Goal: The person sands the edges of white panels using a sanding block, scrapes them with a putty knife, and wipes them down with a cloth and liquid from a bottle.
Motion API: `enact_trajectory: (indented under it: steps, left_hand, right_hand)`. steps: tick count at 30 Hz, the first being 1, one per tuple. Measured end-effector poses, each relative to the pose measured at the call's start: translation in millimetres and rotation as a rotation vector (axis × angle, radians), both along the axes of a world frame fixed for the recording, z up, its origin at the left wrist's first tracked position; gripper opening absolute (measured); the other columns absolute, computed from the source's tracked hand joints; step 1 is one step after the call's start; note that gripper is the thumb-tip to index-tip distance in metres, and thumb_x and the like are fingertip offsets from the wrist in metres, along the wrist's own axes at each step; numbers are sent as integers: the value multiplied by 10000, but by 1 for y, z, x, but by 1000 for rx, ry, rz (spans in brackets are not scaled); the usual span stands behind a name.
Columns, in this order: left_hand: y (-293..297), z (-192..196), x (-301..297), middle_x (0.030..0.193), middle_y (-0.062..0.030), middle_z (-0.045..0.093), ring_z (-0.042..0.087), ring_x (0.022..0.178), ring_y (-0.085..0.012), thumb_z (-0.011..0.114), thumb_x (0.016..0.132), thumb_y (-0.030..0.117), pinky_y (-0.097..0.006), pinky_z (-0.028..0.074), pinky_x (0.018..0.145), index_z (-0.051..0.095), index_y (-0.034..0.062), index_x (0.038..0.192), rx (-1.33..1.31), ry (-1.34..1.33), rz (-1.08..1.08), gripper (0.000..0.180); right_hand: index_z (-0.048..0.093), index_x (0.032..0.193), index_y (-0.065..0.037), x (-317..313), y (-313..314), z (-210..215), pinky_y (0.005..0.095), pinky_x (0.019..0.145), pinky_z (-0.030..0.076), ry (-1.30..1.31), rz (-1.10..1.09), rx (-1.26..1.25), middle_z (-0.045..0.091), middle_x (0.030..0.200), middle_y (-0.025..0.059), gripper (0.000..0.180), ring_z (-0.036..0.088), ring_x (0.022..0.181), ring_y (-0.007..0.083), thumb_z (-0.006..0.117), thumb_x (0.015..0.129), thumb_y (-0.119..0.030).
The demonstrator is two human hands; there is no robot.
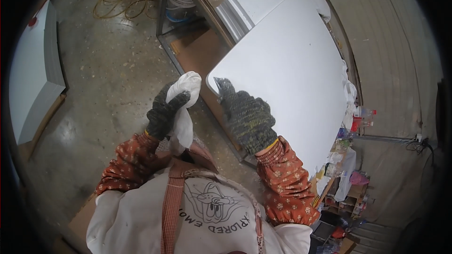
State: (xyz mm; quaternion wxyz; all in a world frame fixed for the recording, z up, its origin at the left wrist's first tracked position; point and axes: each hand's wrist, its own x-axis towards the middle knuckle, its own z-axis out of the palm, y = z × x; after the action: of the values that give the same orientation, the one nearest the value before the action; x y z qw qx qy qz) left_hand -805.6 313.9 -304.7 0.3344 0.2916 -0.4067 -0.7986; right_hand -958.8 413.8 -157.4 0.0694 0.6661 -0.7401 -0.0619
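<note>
My left hand, in a dark knitted work glove, is closed around a bunched white cloth. The cloth's loose end hangs down toward my apron. To the right, a large white panel with a rounded near corner lies on a work stand. My right hand, gloved the same way, is at the panel's near edge just by that corner. Its fingers are curled together, and a small flat grey tip shows at them; I cannot make out what it belongs to.
Stacked white boards lie beyond the panel, and another stack stands at the far left. Below the panel is a metal frame with brown board on it. A bucket and coiled yellow hose are on the floor. Bottles and clutter line the right.
</note>
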Motion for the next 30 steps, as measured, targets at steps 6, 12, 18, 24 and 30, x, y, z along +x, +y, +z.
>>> enact_trajectory:
  steps: [6,12,18,24,30]
  left_hand:
    - [-2,7,3,1080,-69,606,561,979,-149,674,815,204,-296,448,869,540,15,1184,-101,-126,51,436]
    - [-2,2,5,1105,-72,601,562,984,-150,678,813,197,-294,452,867,529,5,1199,-85,-30,70,457]
    - [-3,3,11,1199,-78,553,527,1073,-176,627,827,173,-309,413,933,464,-2,1264,4,-1,19,499]
    - [-1,4,9,1186,-92,557,537,1043,-155,647,817,159,-292,432,906,457,-33,1252,-71,22,56,512]
    - [-2,6,8,1174,-90,560,540,1024,-150,641,818,157,-286,455,870,465,-23,1249,-104,-31,14,499]
  right_hand:
    - [384,1360,-133,-1,-1,5,401,541,468,-66,-116,144,580,791,121,568,591,614,276,541,818,-196]
    - [532,1235,-142,-27,-7,-14,412,556,423,-269,-62,-191,541,739,84,415,560,613,234,545,825,-197]
    - [526,1239,-148,-18,-2,9,426,536,419,-208,-50,-20,534,692,82,401,545,555,258,534,843,-209]
    - [520,1233,-131,-31,-2,0,433,533,411,-139,26,-42,533,680,90,410,533,538,258,540,830,-203]
    - [509,1245,-168,-38,-3,1,438,558,416,-219,-31,64,554,714,90,406,565,611,271,526,842,-206]
